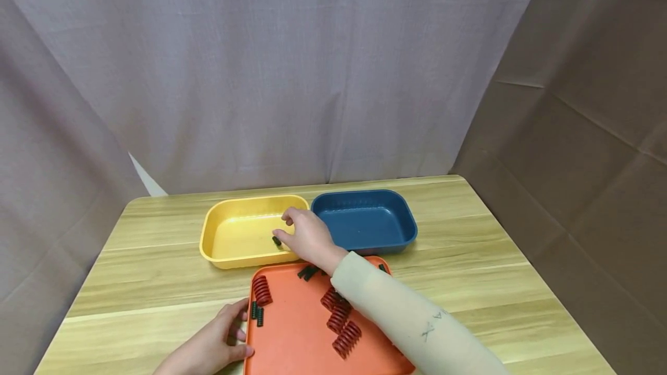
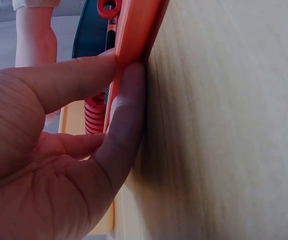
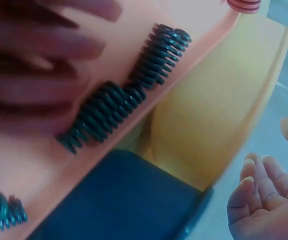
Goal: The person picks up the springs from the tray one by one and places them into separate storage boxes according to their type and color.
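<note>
My left hand [image 1: 216, 337] grips the left rim of an orange tray [image 1: 292, 340], fingers and thumb on its edge; the left wrist view shows this pinch [image 2: 99, 100] up close. Over the yellow tray [image 1: 229, 260] hovers my right hand [image 1: 308, 236], thumb and fingers spread apart. A small dark spring [image 1: 277, 242] shows just below its thumb tip, over the yellow tray's floor. In the right wrist view that hand [image 3: 269, 200] has no spring between its fingers. On the orange tray lie thick red springs [image 1: 346, 340] and dark green coil springs [image 3: 104, 112].
A blue tray [image 1: 365, 230] stands right of the yellow one, both behind the orange tray. One red spring [image 1: 261, 290] and two dark springs [image 1: 259, 316] lie near the orange tray's left edge. My right sleeve covers part of that tray. Grey curtains [image 1: 250, 74] hang behind the wooden table [image 1: 146, 282].
</note>
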Tool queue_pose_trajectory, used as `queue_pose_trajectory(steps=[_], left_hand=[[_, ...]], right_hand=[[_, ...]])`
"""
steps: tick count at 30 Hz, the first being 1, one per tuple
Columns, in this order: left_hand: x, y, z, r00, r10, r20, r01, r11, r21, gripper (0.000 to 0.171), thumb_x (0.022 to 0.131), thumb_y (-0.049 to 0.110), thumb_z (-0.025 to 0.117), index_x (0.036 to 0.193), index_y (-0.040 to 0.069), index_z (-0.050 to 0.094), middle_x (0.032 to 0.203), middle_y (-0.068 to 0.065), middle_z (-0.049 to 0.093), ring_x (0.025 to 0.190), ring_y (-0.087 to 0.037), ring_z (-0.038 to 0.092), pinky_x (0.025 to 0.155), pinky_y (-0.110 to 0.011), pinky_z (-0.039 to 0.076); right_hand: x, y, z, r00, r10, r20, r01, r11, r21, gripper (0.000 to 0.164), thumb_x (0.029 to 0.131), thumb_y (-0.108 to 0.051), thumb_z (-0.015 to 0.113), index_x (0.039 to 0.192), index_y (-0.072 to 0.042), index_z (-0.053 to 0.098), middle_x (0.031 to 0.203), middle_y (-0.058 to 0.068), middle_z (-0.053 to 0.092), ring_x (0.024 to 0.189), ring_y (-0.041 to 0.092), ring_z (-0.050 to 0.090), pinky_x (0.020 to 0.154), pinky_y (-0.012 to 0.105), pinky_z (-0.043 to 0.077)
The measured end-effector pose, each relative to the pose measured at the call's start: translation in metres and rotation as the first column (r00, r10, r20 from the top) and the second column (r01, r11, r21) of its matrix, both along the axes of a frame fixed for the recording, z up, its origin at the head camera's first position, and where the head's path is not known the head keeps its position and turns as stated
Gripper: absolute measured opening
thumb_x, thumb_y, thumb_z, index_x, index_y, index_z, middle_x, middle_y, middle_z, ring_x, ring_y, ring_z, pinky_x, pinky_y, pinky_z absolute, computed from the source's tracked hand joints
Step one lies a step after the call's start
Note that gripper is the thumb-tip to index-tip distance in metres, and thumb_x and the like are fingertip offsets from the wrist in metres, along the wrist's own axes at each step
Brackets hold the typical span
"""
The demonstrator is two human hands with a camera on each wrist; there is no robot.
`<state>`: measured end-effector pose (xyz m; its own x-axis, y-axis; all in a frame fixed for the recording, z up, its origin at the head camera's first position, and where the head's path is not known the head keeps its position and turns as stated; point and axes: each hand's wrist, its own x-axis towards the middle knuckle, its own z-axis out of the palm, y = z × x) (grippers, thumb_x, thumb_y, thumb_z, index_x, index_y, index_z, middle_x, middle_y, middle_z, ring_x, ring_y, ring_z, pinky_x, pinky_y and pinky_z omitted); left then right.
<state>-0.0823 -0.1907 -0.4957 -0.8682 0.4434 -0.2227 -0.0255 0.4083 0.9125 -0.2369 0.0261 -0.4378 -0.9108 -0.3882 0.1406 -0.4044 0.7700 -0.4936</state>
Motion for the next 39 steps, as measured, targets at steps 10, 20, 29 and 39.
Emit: queue_pose_trajectory(steps=[10,20,29,39], left_hand=[[0.001,-0.001,0.000,1.000,0.005,-0.020,-0.005,1.000,-0.023,0.089,0.078,0.015,0.081,0.143,-0.012,0.026,0.116,-0.014,0.046,0.095,-0.023,0.055,0.074,-0.025,0.049],[0.000,0.000,0.001,1.000,-0.003,-0.029,0.002,1.000,-0.014,0.088,0.079,0.016,0.081,0.144,-0.010,0.027,0.116,-0.013,0.044,0.094,-0.021,0.055,0.075,-0.024,0.048],[0.000,-0.002,0.000,1.000,-0.015,-0.005,0.015,1.000,0.024,0.087,0.080,0.014,0.080,0.144,-0.009,0.026,0.118,-0.015,0.043,0.096,-0.023,0.053,0.076,-0.025,0.048],[-0.001,-0.003,-0.002,1.000,-0.015,0.008,0.015,1.000,0.021,0.088,0.080,0.013,0.080,0.144,-0.009,0.025,0.118,-0.015,0.042,0.096,-0.023,0.053,0.076,-0.025,0.048]], right_hand=[[0.015,0.040,0.023,0.997,0.080,-0.023,-0.081,0.996,-0.036,0.048,0.089,-0.051,0.065,0.122,-0.017,0.061,0.111,-0.002,0.061,0.085,0.012,0.055,0.074,0.030,0.047],[0.042,0.112,0.026,0.981,0.196,-0.018,-0.196,0.980,-0.037,0.054,0.084,-0.058,0.066,0.126,-0.025,0.060,0.113,-0.008,0.062,0.092,0.012,0.058,0.075,0.029,0.048],[0.079,0.185,0.002,0.967,0.203,0.153,-0.194,0.978,-0.073,0.054,0.080,-0.057,0.071,0.125,-0.030,0.058,0.116,-0.009,0.060,0.094,0.017,0.057,0.078,0.037,0.049],[0.117,0.223,-0.014,0.954,0.173,0.244,-0.176,0.984,-0.010,0.058,0.078,-0.053,0.075,0.123,-0.019,0.062,0.109,-0.007,0.060,0.087,0.012,0.054,0.073,0.030,0.046]])
